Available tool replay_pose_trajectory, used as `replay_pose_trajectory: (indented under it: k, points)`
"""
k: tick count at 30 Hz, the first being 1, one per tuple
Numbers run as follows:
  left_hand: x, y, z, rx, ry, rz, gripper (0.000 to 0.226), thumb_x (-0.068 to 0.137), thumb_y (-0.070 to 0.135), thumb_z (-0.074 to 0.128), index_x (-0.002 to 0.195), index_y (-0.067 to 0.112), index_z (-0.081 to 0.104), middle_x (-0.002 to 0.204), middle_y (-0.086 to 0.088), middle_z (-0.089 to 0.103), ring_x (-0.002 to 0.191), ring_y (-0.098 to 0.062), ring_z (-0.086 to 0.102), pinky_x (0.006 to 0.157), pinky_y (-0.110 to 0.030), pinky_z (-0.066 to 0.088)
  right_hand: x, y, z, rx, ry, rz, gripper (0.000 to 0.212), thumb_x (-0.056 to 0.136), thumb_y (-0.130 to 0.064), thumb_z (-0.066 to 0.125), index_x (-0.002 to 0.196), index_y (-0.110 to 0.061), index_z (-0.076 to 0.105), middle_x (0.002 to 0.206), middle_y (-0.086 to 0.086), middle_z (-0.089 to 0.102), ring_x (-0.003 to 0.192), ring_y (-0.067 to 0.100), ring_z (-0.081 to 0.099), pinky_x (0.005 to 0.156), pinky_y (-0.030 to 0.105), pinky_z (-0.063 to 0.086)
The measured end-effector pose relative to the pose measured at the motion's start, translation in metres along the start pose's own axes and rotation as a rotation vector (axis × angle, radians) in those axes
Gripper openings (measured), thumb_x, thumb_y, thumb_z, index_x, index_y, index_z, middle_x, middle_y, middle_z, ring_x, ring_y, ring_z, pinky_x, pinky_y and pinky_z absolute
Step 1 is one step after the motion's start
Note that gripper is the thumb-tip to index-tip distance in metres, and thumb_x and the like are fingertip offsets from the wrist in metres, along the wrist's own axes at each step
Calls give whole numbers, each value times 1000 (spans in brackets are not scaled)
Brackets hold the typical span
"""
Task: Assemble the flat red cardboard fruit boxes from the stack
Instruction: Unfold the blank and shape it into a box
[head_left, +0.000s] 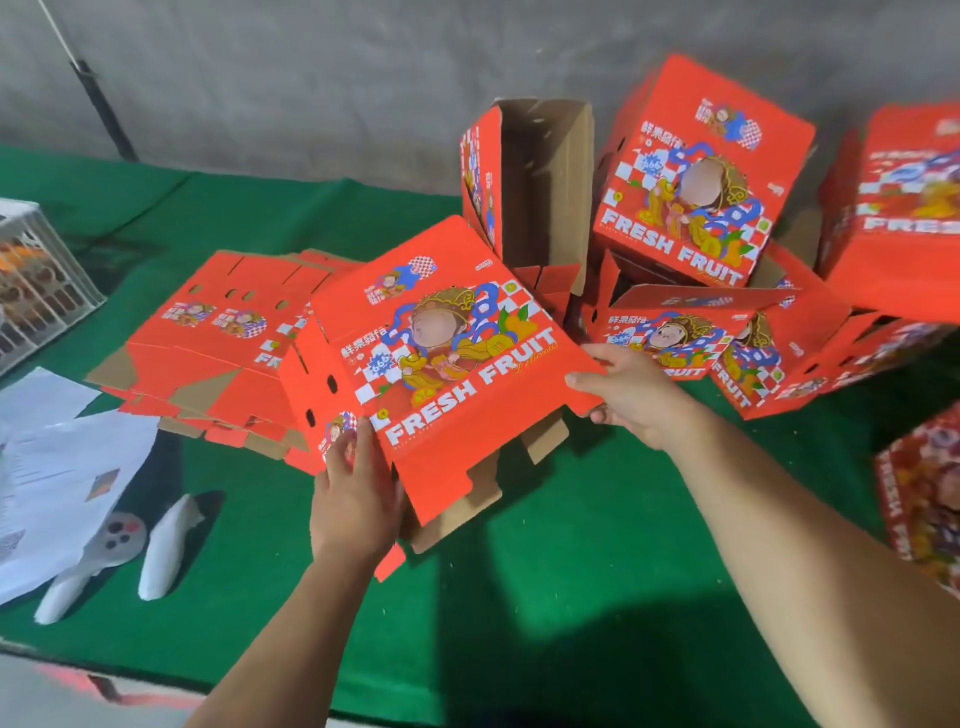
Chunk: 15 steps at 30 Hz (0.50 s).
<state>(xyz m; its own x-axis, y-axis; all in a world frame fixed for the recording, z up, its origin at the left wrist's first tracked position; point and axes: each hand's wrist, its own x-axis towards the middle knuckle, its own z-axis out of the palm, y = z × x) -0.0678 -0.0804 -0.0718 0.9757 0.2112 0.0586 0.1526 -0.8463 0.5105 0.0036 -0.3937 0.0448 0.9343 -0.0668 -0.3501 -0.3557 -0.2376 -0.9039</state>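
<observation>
Both hands (358, 493) (631, 395) grip tilted red box (441, 358) edges; flat stack (218, 332) probably touching behind.

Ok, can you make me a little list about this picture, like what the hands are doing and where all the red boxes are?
left hand: holds the near left corner of the red box
right hand: grips the box's right edge
box in hands: partly opened, tilted, bottom flaps hanging loose
flat stack: lies on the green mat, behind and left of the held box
finished boxes: piled at the right by the wall
open box: stands on end, brown inside showing
white papers: at far left
</observation>
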Motion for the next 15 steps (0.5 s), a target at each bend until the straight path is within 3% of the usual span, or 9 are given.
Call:
replay_pose_trajectory:
  k: [3,5,7,9,11,13,14,15]
  points:
    - [2,29,7,38,37,177,63,102,32,31,161,45,12,146,-2,38,117,-36,50,69,-42,48,-1,0,-5,195,166,-45,55,98,-1,67,148,-15,50,128,12,67,90,25,77,72,30,62]
    - [2,52,8,4,-11,204,51,107,42,24,157,50,18,134,1,39,111,-35,58,69,-41,48,-3,-1,-9,396,236,-73,58,100,3,61,152,-14,43,124,15,69,93,24,77,82,31,63]
    - [-1,71,11,-25,-46,238,47,110,42,33,156,43,24,126,-5,43,100,-41,66,75,-48,52,-9,-1,-11,524,308,-94,66,100,-1,60,157,-21,33,124,11,68,95,22,76,84,28,61]
    - [-6,91,18,-1,-84,289,56,108,31,43,159,36,23,130,-7,48,97,-45,67,76,-51,53,-20,5,-1,362,343,-121,74,99,-13,64,161,-25,24,126,3,63,100,16,69,87,27,54]
    - [-14,116,23,-67,-118,297,70,101,25,52,161,37,19,137,-7,54,104,-43,67,79,-50,53,-37,21,22,165,324,-143,71,99,-27,67,160,-24,30,133,2,58,114,16,61,93,26,47]
    - [-25,142,26,-182,-163,308,82,95,22,56,163,35,12,143,-6,57,111,-41,65,83,-48,52,-52,33,39,262,356,-144,35,100,-34,66,135,-27,64,125,2,70,116,20,66,96,32,52]
    - [-32,154,29,-238,-183,319,85,95,20,57,164,31,10,147,-7,56,116,-40,63,86,-47,52,-60,32,41,352,382,-135,16,100,-36,67,111,-30,76,110,1,77,106,20,72,89,32,56]
    - [-39,164,32,-302,-198,321,86,95,18,58,165,28,10,150,-7,55,119,-38,62,89,-45,52,-64,27,39,418,401,-135,11,97,-37,70,93,-32,79,96,-2,80,95,18,75,80,31,58]
